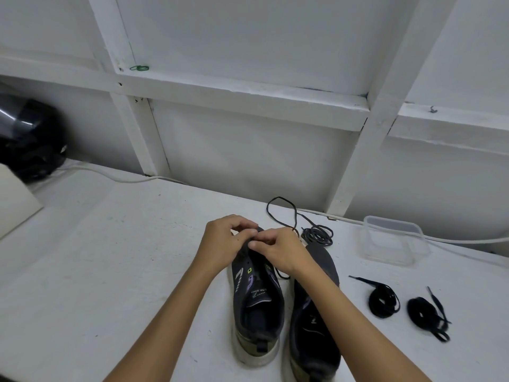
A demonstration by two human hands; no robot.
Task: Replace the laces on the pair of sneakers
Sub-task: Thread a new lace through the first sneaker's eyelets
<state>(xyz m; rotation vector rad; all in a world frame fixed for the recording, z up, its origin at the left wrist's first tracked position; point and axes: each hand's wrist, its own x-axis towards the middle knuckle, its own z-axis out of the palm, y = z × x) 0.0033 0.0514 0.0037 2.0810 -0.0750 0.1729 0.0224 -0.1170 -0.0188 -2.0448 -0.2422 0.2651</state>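
Two dark sneakers stand side by side on the white table, heels toward me. Over the toe end of the left sneaker [257,301] both hands work at the eyelets. My left hand [225,241] pinches the shoe's front edge with curled fingers. My right hand [278,249] pinches a thin black lace [282,213] that loops away behind the shoes. My right forearm partly covers the right sneaker [316,332]. A coiled dark lace [318,236] lies beyond that shoe. Two bundled flat black laces [384,301] [425,315] lie to the right.
A clear plastic container [394,241] sits at the right rear. A white cable [115,176] runs along the wall. A black helmet [30,139] and a pale board [13,199] occupy the far left. The white panelled wall stands close behind the table.
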